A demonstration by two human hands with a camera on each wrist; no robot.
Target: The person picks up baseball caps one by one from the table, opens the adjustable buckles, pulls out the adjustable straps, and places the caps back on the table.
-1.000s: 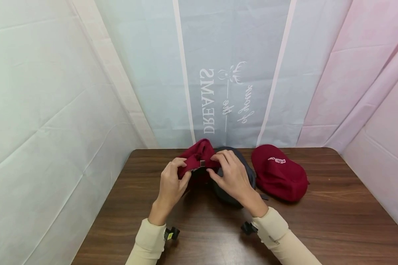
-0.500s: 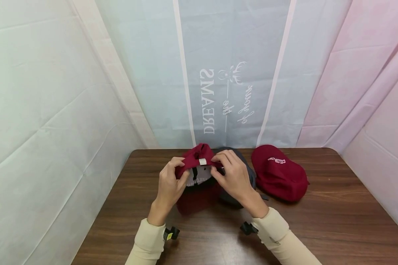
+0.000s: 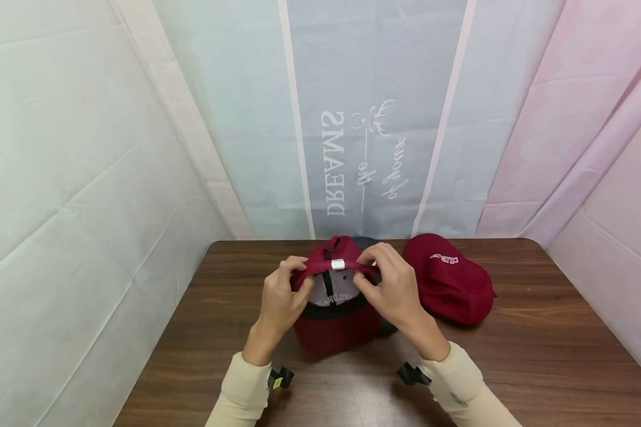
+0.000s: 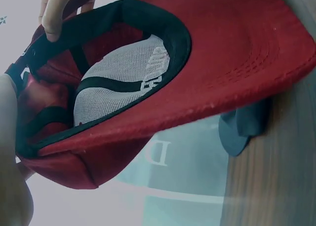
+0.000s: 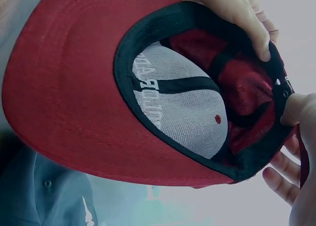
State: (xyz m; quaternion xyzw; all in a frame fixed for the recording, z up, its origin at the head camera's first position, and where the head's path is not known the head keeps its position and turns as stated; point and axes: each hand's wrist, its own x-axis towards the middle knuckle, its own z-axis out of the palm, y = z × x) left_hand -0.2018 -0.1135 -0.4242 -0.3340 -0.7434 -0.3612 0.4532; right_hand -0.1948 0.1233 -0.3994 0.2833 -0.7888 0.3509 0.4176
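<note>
Between both hands hangs a dark red baseball cap, its inside facing me and its brim pointing down. My left hand pinches the back band on the left side. On the band's other side, my right hand pinches it between thumb and fingers. A bright buckle on the strap shows between the hands. In the left wrist view the cap's pale mesh lining and black sweatband are visible. The right wrist view shows the brim from below, with a thumb on the band's inner side.
Behind the held cap lies a dark grey cap, mostly hidden. A second red cap with white lettering rests to its right on the brown wooden table. Cloth walls stand behind and at both sides.
The held red cap has tipped so its inside and brim now show towards me. Both hands have shifted slightly right with it, still gripping the band. The other red cap stays put.
</note>
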